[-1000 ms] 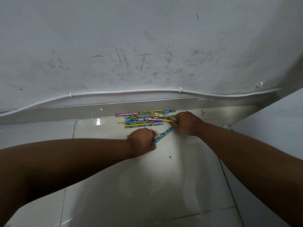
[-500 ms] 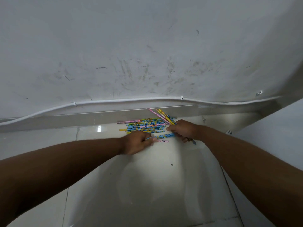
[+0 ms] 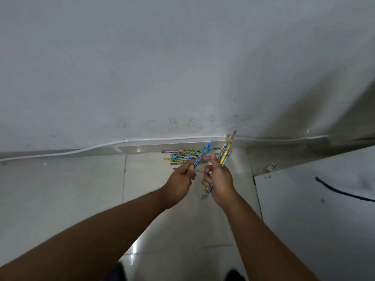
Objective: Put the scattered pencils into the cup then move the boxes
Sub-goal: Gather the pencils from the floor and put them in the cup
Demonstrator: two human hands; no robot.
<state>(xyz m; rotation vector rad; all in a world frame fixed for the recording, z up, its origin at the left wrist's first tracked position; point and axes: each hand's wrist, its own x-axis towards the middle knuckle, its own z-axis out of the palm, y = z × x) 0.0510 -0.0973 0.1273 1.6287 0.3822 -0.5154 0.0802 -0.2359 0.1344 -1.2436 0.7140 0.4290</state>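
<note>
At the foot of the wall (image 3: 182, 67), on pale floor tiles (image 3: 81, 189): a loose row of patterned pencils (image 3: 182, 157) lies flat, parallel to the baseboard, at 12 o'clock from the hands. White cable (image 3: 125, 141) runs along the wall just above the row. White board (image 3: 314, 209) with a dark line on it at 3 o'clock, well apart from the pencils; a small carton corner (image 3: 272, 166) shows behind its upper edge.

Left hand (image 3: 181, 180) pinches a single blue pencil (image 3: 203, 154), raised and tilted toward 1 o'clock, crossing in front of the row. Right hand (image 3: 218, 182) is clenched round a bundle of pencils (image 3: 226, 152), tips up toward 12–1 o'clock, tails sticking out below the fist. The hands nearly touch. One pink pencil (image 3: 199, 171) lies between them, partly hidden. No cup or boxes visible in this view.
</note>
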